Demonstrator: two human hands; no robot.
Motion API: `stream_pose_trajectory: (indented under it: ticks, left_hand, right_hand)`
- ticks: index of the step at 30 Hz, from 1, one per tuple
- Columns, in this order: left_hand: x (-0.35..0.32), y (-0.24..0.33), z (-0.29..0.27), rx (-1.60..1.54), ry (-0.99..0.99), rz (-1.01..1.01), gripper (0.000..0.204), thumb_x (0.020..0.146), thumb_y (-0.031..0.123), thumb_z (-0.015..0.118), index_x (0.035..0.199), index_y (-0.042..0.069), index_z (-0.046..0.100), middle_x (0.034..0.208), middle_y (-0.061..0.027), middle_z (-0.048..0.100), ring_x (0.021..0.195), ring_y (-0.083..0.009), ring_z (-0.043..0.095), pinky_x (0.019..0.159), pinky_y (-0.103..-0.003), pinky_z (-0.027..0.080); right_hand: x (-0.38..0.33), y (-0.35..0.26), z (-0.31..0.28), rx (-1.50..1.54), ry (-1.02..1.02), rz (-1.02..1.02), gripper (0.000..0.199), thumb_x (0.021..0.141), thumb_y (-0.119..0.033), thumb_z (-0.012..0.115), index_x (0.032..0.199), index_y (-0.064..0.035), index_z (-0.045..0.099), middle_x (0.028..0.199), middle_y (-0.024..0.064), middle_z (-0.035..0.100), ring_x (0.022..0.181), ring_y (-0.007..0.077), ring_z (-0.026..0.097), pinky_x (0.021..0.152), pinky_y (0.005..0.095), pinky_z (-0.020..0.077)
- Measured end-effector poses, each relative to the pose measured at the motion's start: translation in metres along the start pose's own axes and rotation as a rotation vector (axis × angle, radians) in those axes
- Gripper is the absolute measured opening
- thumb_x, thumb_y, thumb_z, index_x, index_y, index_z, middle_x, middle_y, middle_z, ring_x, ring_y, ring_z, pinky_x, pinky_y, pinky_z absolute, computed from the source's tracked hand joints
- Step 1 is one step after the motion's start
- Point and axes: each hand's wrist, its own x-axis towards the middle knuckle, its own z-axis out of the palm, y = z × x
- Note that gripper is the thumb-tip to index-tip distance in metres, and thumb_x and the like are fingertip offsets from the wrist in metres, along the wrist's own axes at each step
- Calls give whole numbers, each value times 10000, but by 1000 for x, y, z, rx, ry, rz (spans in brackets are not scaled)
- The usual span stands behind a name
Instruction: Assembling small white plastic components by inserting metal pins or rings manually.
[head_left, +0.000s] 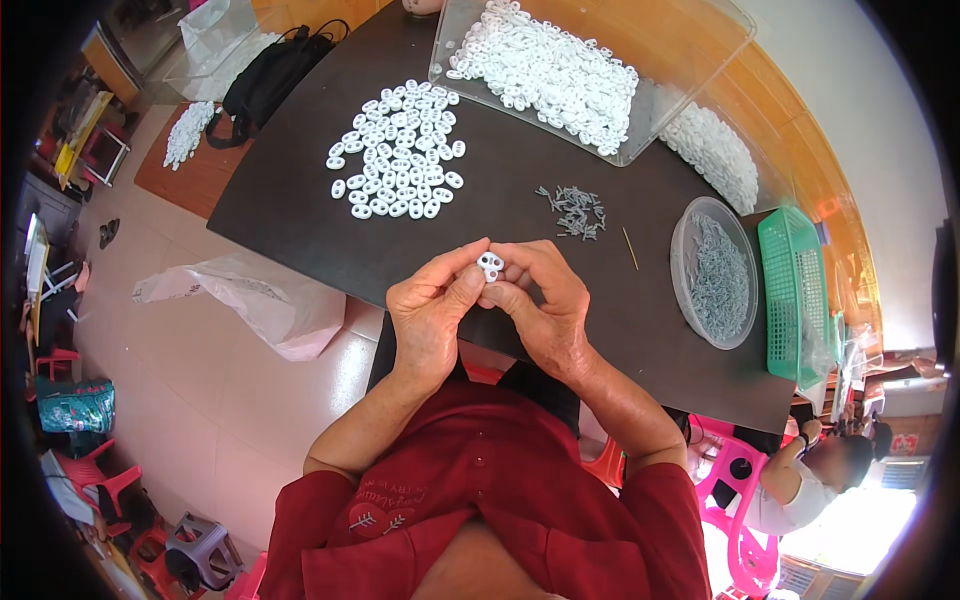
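Note:
Both my hands meet over the near edge of a dark table [300, 210], pinching one small white plastic oval piece [490, 265] with two holes. My left hand [432, 310] grips its left side with thumb and fingers. My right hand [545, 300] holds the right side. Beyond the hands lies a spread of the same white pieces [398, 150]. A small heap of grey metal pins [575, 210] rests to the right of them, with a thin wooden stick [631, 248] nearby.
A clear plastic bin [720, 45] of white pieces stands at the back, another heap [715, 150] beside it. A round clear tub of pins [715, 272] and a green basket [795, 290] sit right. A plastic bag [270, 295] lies on the floor left. Another person [810, 475] sits lower right.

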Motion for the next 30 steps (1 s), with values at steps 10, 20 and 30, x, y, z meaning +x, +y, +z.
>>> stream_pose_trajectory:
  ticks: [10,20,30]
  left_hand:
    - [-9,-7,7,13,23,109,230,886,7,556,1105,-49,597,919,-70,609,753,-91,542,673,-209,468]
    - [-4,-14,3,1,-56,101,216,896,23,548,1092,-60,584,894,-54,596,749,-83,528,675,-211,462]
    - [-7,3,11,50,-33,133,232,900,30,547,1114,-55,578,906,-46,604,774,-71,542,698,-202,470]
  right_hand:
    - [-7,3,3,3,84,-59,311,690,100,628,991,23,619,837,93,595,700,174,525,597,279,456]
    - [-10,8,2,-68,85,-123,314,712,104,623,1016,27,612,854,91,599,700,157,528,612,269,450]
    - [-13,-5,4,15,102,-35,314,762,99,612,1068,31,594,852,64,550,704,92,510,641,221,449]
